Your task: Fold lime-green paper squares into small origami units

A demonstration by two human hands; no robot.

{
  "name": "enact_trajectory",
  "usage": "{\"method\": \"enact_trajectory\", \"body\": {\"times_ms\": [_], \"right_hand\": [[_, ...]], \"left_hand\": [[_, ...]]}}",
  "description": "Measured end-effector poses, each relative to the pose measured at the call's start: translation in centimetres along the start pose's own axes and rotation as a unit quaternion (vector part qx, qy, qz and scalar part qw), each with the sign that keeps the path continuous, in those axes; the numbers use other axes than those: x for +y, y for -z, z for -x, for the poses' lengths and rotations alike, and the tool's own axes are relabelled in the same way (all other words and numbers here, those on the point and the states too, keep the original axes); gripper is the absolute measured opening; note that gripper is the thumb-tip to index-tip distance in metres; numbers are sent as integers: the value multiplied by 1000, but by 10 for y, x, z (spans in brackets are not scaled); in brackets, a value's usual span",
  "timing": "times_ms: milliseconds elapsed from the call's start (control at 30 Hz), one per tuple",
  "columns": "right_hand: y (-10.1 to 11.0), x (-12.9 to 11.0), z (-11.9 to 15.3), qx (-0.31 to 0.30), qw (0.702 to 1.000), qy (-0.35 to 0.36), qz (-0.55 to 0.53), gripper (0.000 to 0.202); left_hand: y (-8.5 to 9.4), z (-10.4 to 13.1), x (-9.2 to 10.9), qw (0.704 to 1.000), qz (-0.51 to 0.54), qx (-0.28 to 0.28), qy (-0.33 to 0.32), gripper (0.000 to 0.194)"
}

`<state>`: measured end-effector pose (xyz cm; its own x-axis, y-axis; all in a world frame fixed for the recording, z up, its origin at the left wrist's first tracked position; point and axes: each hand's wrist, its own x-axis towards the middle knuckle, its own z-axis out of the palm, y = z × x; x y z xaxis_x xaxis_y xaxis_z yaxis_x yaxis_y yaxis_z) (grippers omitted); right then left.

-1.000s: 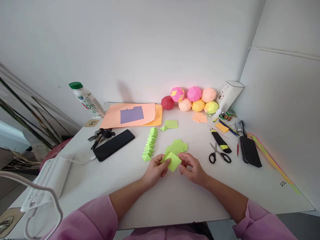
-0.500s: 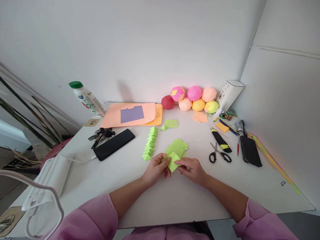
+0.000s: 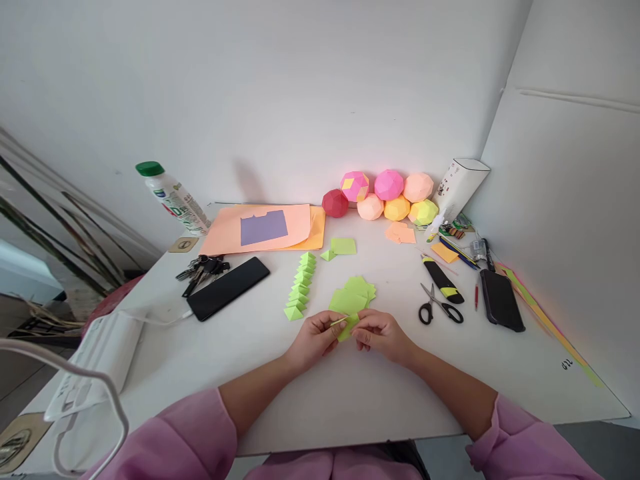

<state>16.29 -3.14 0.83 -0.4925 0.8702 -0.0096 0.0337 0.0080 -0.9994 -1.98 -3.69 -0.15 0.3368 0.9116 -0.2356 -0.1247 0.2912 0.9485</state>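
Observation:
A small green paper square (image 3: 349, 328) is between my hands near the front middle of the table. My left hand (image 3: 315, 339) pinches its left side, where an edge of the paper stands raised. The fingers of my right hand (image 3: 381, 335) are closed on its right side. Just beyond my fingers lies a loose pile of green paper squares (image 3: 356, 292). To the left, a row of folded green paper pieces (image 3: 300, 288) runs away from me. One more folded green piece (image 3: 327, 255) rests beside a flat green pad (image 3: 343, 247).
Faceted paper balls (image 3: 389, 185) are stacked by the wall. On the right lie scissors (image 3: 433, 305), a cutter (image 3: 440, 277) and a dark phone (image 3: 501, 301). Leftward are a black phone (image 3: 229, 289), keys (image 3: 204, 270), a bottle (image 3: 175, 199) and orange sheets (image 3: 300, 223).
The green square between my hands has tilted and bent, showing less of its face. My right fingers have shifted slightly up and closed in on it.

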Motion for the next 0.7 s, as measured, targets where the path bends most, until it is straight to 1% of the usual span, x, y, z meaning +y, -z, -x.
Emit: {"method": "enact_trajectory", "body": {"times_ms": [67,233,333,400,467,567,700], "right_hand": [[-1,0,0,7,1000,-5,-1,21],[-3,0,1,45,999,2,18,14],[-4,-1,1,82,995,29,52,14],[-4,-1,1,100,990,55,79,13],[-5,-1,1,107,987,66,95,13],[-6,-3,1,118,987,53,94,14],[-9,-5,1,131,989,23,58,14]], "left_hand": [[0,1,0,1000,2,-11,-5,40],[0,2,-1,997,-4,-72,-23,38],[1,2,-2,995,-12,-97,-23,35],[1,2,-2,994,-18,-104,-25,34],[2,3,-3,993,-21,-112,-27,34],[1,4,-2,992,-28,-121,-26,33],[0,4,0,993,-38,-110,-14,32]]}}
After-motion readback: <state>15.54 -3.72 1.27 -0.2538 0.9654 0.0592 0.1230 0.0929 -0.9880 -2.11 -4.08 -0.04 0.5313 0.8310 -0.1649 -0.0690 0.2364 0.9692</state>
